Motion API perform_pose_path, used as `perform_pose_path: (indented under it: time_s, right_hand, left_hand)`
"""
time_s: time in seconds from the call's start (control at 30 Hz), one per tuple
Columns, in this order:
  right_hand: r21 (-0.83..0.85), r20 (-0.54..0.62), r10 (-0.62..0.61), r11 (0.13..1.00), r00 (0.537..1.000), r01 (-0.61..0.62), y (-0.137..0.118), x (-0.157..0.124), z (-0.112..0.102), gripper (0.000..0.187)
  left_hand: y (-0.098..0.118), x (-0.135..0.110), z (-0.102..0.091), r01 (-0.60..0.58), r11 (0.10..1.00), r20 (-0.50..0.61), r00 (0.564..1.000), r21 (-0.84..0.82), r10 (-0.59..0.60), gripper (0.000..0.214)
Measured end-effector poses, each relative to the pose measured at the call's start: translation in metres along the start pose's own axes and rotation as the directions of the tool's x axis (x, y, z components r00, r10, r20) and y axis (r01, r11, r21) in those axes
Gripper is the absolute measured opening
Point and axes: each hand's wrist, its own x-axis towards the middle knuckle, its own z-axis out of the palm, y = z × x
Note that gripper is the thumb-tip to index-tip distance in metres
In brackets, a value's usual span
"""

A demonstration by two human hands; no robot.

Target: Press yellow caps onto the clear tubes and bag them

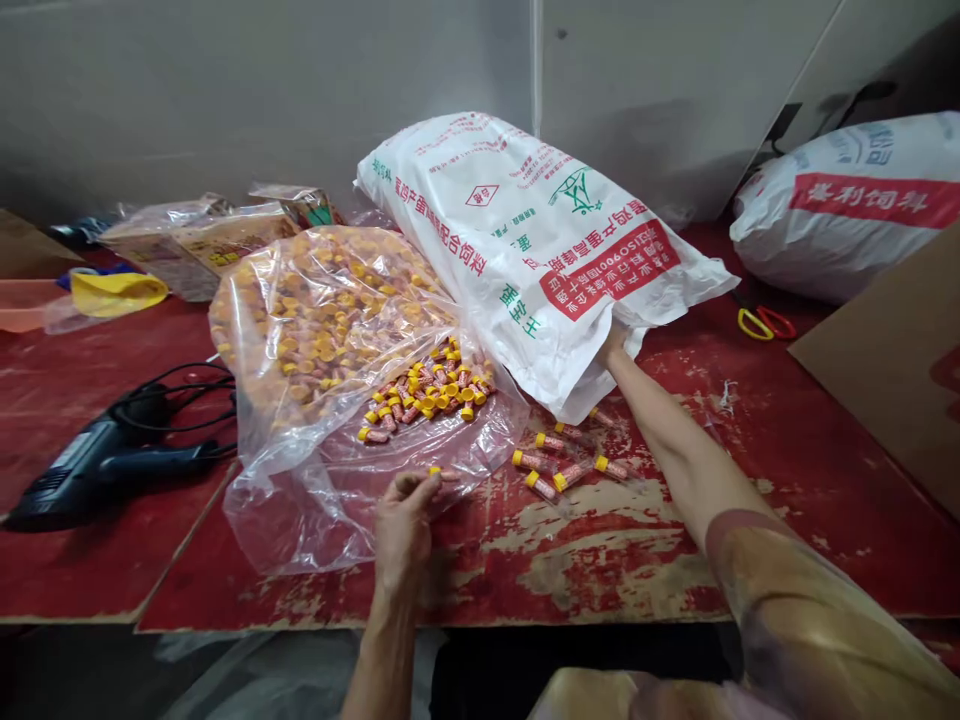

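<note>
Between the thumb and forefinger of my left hand (409,510) is a small candy tube (446,475) with a yellow cap, above the edge of a clear plastic bag (300,510). My right hand reaches into the mouth of a white printed woven sack (480,230). Its fingers are hidden inside, and only the wrist (616,355) and forearm show. Many yellow-capped tubes (431,385) filled with pinkish beads lie in the clear bag's opening, with more deeper inside. Several loose tubes (570,474) rest on the red table between my arms.
A dark heat gun (105,450) with a coiled cord lies on the red table (465,600) at left. Behind it are wrapped boxes (225,240) and a yellow piece (120,292). At right are scissors (765,322), another white sack (847,205) and a cardboard panel (892,350).
</note>
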Motion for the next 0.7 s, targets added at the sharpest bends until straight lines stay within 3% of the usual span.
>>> perform_pose_path:
  time_s: [0.07,0.13,0.27,0.33,0.4,0.47,0.57,0.7]
  right_hand:
    - [0.051,0.029,0.012,0.999,1.000,-0.014,-0.002,0.001,-0.002,0.036]
    - [0.094,0.044,0.024,0.995,0.999,-0.028,-0.002,-0.015,-0.011,0.034]
    - [0.213,0.108,0.068,0.973,0.992,-0.090,0.000,-0.097,-0.041,0.031]
    - [0.548,0.238,0.055,0.817,0.970,-0.181,-0.002,-0.151,-0.053,0.032]
    - [0.682,0.329,0.006,0.690,0.944,-0.242,-0.008,-0.199,-0.059,0.034]
    - [0.736,0.376,-0.054,0.624,0.925,-0.263,-0.017,-0.234,-0.057,0.034]
    - [0.747,0.369,-0.163,0.638,0.915,-0.187,-0.030,-0.258,-0.048,0.031]
    - [0.674,0.252,-0.334,0.734,0.908,0.083,-0.037,-0.267,-0.040,0.027]
  left_hand:
    - [-0.007,-0.019,0.002,0.056,0.997,0.018,0.998,-0.056,-0.056,0.031]
    - [-0.012,-0.034,0.006,0.133,0.984,0.037,0.991,-0.115,-0.130,0.036]
    - [-0.016,-0.055,0.025,0.280,0.937,0.149,0.956,-0.209,-0.252,0.040]
    - [-0.018,-0.065,0.039,0.307,0.918,0.194,0.945,-0.250,-0.263,0.038]
    - [-0.022,-0.074,0.051,0.321,0.907,0.230,0.937,-0.272,-0.263,0.037]
    - [-0.029,-0.085,0.060,0.330,0.908,0.261,0.929,-0.259,-0.263,0.036]
    - [-0.039,-0.100,0.066,0.279,0.938,0.270,0.938,-0.207,-0.219,0.033]
    - [-0.048,-0.117,0.066,0.141,0.980,0.223,0.969,-0.138,-0.108,0.027]
